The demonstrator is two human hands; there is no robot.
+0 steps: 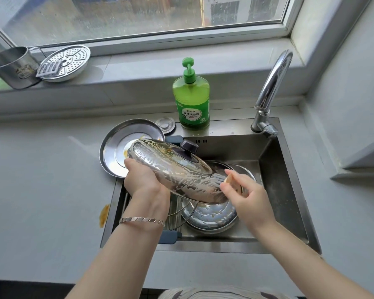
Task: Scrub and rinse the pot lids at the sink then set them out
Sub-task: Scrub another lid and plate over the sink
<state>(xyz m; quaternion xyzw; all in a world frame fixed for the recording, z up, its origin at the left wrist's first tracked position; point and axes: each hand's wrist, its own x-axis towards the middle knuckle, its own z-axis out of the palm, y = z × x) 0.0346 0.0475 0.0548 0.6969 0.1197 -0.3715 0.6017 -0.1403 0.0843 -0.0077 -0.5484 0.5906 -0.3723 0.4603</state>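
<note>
Scrubbing is under way: the left hand (pixel 141 180) grips the soapy round steel lid with a dark knob (pixel 173 169) tilted over the steel sink (pixel 289 190), while the right hand (pixel 244 190) pinches a pale sponge (pixel 228 179) against its right edge. Next, probably, a rinse under the curved chrome tap (pixel 270 87).

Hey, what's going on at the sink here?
A person is scrubbing pot lids. The left hand grips a soapy lid with a dark knob by its rim, tilted over the sink. The right hand pinches a small sponge against the lid's edge. What looks like a second lid, also sudsy, lies in the basin below. A green dish soap bottle stands behind the sink. No water shows coming from the faucet.
</note>
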